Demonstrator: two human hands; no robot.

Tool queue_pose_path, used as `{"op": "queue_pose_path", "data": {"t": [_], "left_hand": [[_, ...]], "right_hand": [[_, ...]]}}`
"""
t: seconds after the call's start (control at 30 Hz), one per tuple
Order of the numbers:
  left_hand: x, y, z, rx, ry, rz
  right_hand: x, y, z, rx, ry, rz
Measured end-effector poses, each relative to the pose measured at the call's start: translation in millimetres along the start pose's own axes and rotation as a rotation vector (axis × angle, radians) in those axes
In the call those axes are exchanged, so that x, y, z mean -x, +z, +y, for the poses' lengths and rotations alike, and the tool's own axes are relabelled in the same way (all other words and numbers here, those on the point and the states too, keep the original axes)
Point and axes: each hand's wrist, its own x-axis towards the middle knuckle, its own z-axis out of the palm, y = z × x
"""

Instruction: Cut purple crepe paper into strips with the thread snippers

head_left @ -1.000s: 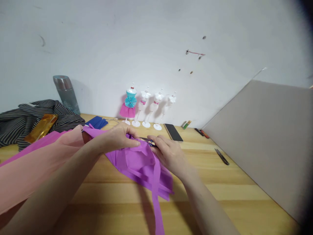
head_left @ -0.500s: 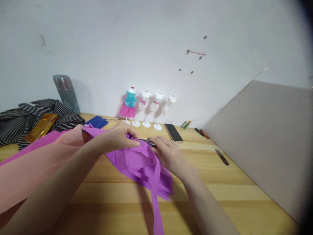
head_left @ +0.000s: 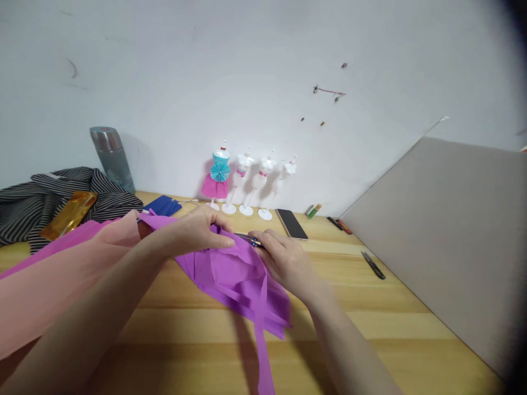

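Observation:
My left hand (head_left: 205, 229) pinches the upper edge of a purple crepe paper sheet (head_left: 239, 269), thumb on the near side. Close to it on the right, my right hand (head_left: 284, 253) is wrapped round the handles of a pair of scissors (head_left: 252, 240). Their blades point left along the paper's edge, toward my left fingertips; the blade tips are partly hidden. From the sheet a long narrow purple strip (head_left: 262, 334) hangs down toward me. Peach-coloured paper (head_left: 82, 269) and a magenta sheet lie under and beside my left forearm.
Several small mannequins (head_left: 221, 164) stand by the wall, one dressed in blue and pink. A phone (head_left: 291, 224), a snipper (head_left: 373, 265), blue paper (head_left: 163, 206), a flask (head_left: 113, 159) and striped cloth (head_left: 111, 192) lie or stand around. A grey panel (head_left: 440, 230) edges the right side.
Both hands hold nearly the same pose on the paper and scissors. The hanging strip has shifted slightly left, and the view has moved a little.

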Motion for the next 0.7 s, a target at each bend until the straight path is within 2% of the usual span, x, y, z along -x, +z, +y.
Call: {"op": "queue_pose_path", "data": {"t": [0.3,0.7], "left_hand": [[12.1,-17.0,14.2,0.085,-0.098,-0.034],[5.0,-4.7,4.1,0.104,-0.045,-0.023]], "right_hand": [[0.7,0.4,0.5,0.003,0.018,-0.007],[2.6,4.3,1.2,-0.020,0.047,0.020]]}}
